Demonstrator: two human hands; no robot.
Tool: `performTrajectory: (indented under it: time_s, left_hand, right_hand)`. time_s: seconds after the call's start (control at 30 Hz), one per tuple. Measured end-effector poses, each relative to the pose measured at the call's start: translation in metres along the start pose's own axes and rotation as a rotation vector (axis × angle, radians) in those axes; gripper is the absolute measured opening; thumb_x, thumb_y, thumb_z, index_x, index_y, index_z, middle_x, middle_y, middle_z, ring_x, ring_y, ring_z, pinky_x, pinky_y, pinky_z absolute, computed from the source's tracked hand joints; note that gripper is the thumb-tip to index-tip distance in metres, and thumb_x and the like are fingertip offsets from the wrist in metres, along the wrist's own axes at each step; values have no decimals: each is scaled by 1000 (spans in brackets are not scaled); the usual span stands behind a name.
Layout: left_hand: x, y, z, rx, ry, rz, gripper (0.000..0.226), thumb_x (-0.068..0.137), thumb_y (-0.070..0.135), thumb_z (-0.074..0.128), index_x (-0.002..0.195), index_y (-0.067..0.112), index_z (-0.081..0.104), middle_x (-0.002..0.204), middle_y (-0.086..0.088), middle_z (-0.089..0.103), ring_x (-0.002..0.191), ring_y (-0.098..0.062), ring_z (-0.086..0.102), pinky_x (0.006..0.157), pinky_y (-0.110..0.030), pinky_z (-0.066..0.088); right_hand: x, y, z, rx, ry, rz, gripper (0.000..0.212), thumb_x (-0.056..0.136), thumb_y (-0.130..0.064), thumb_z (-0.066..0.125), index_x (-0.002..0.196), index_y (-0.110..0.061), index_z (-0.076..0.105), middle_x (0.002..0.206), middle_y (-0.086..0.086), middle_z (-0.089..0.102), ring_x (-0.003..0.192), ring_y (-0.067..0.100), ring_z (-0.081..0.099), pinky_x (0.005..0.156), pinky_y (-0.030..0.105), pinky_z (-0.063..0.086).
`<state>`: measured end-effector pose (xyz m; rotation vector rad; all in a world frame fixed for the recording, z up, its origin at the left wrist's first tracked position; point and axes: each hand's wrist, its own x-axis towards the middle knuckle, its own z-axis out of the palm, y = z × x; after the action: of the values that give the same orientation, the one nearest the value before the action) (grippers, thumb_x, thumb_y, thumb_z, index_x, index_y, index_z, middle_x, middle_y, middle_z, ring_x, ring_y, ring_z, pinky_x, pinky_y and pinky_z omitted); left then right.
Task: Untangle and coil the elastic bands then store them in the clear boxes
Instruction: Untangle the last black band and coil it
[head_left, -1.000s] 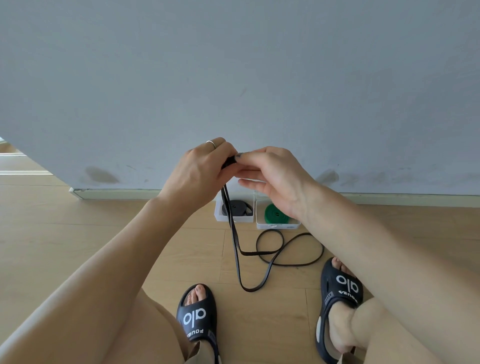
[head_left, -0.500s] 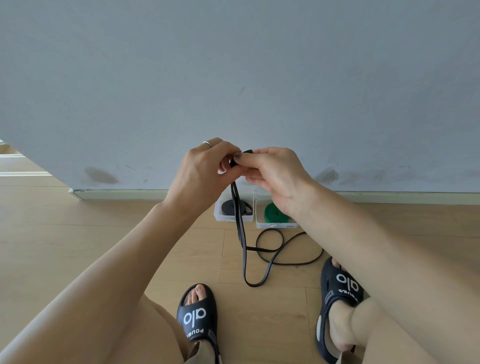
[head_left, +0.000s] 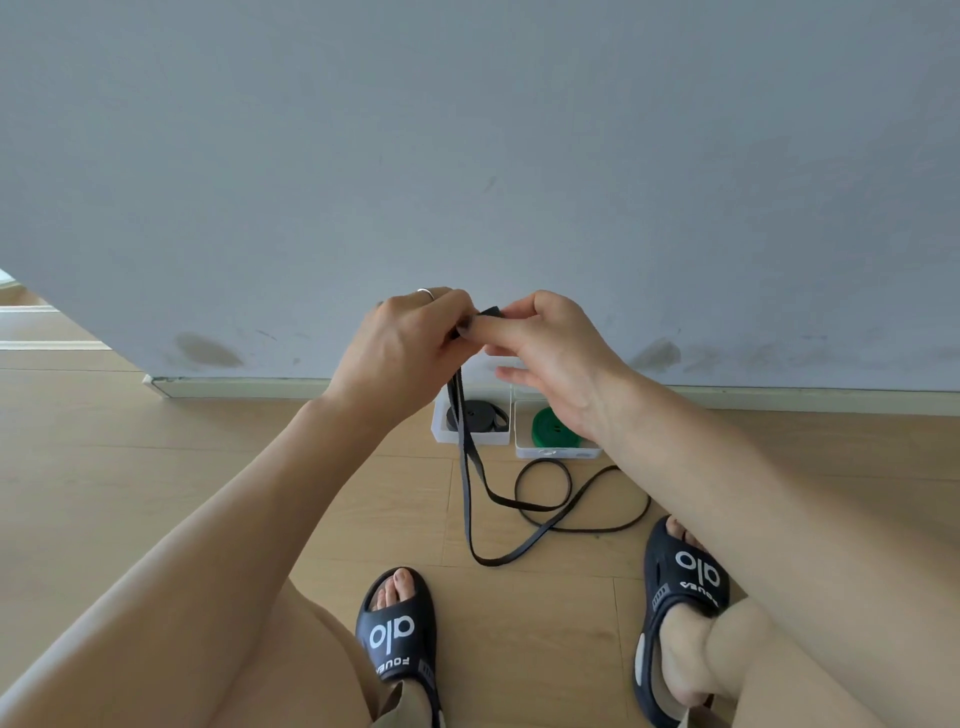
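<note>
A long black elastic band hangs from both hands down to the wooden floor, where its loose end lies in loops. My left hand and my right hand pinch a small rolled start of the band between their fingertips, in front of the wall. Two clear boxes stand against the skirting board: the left box holds a coiled black band, the right box holds a coiled green band.
A grey wall rises just behind the boxes. My two feet in black slides rest on the floor on either side of the band's loops. A wall corner with a doorway lies far left.
The hanging strands have shifted and the floor loops have drawn slightly closer as the hands turn the rolled end. Both hands stay at the same spot.
</note>
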<state>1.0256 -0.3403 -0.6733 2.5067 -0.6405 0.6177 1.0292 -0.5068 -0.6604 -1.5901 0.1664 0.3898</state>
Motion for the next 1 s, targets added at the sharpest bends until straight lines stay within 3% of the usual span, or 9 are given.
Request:
performTrajectory:
  time_s: [0.13, 0.27, 0.37, 0.43, 0.53, 0.67, 0.83, 1.0]
  left_hand:
    - [2, -1, 4, -47, 33, -46, 30, 94, 31, 61, 80, 5, 67, 65, -3, 57, 58, -29, 51, 50, -41, 45]
    - [2, 2, 5, -127, 51, -66, 6, 88, 13, 77, 90, 8, 74, 74, -1, 64, 64, -20, 58, 63, -39, 52]
    - [3, 2, 5, -166, 63, -71, 9, 88, 11, 78, 95, 6, 74, 88, -4, 64, 66, -17, 61, 66, -35, 54]
    - [4, 3, 5, -167, 90, -87, 12, 88, 11, 79, 95, 5, 73, 97, -4, 60, 66, -11, 60, 67, -30, 54]
    - [6, 3, 4, -143, 87, -68, 12, 92, 13, 74, 88, 3, 69, 87, -4, 57, 65, -19, 57, 64, -37, 52]
    - [5, 0, 1, -58, 54, -11, 15, 96, 16, 69, 88, 4, 66, 81, -1, 53, 62, -24, 51, 57, -44, 48]
    - [6, -1, 3, -43, 54, 13, 12, 95, 12, 70, 85, 5, 67, 78, -1, 55, 60, -23, 52, 55, -42, 49]
    - [5, 2, 2, -172, 85, -103, 7, 86, 11, 79, 90, 8, 74, 83, -2, 66, 71, -17, 62, 71, -27, 53]
  right_hand:
    - [1, 2, 0, -8, 42, -19, 39, 79, -25, 87, 107, -6, 66, 104, 11, 77, 100, 22, 75, 102, 47, 54]
    - [3, -1, -6, 64, -9, 22, 24, 87, -23, 79, 100, -8, 67, 100, 10, 80, 97, 20, 77, 106, 44, 50]
    - [3, -3, -12, 126, -70, 7, 19, 91, -20, 76, 102, -5, 70, 102, 10, 80, 98, 20, 77, 104, 38, 51]
    - [4, -4, -11, 146, -96, -4, 27, 93, -20, 74, 110, 2, 71, 105, 10, 80, 100, 20, 77, 102, 35, 51]
    - [4, -6, -10, 168, -144, 12, 36, 95, -25, 71, 119, 2, 72, 109, 8, 80, 102, 18, 76, 105, 37, 49]
    - [4, -7, -13, 105, -158, 34, 32, 92, -30, 74, 112, -5, 77, 102, 6, 80, 97, 20, 75, 108, 43, 50]
    - [7, -4, -7, -39, 72, -83, 42, 78, -29, 88, 107, -9, 66, 101, 12, 77, 92, 19, 77, 98, 43, 59]
    - [9, -2, -10, 90, 47, -92, 36, 85, -25, 84, 104, -1, 65, 94, 15, 79, 87, 23, 79, 99, 39, 58]
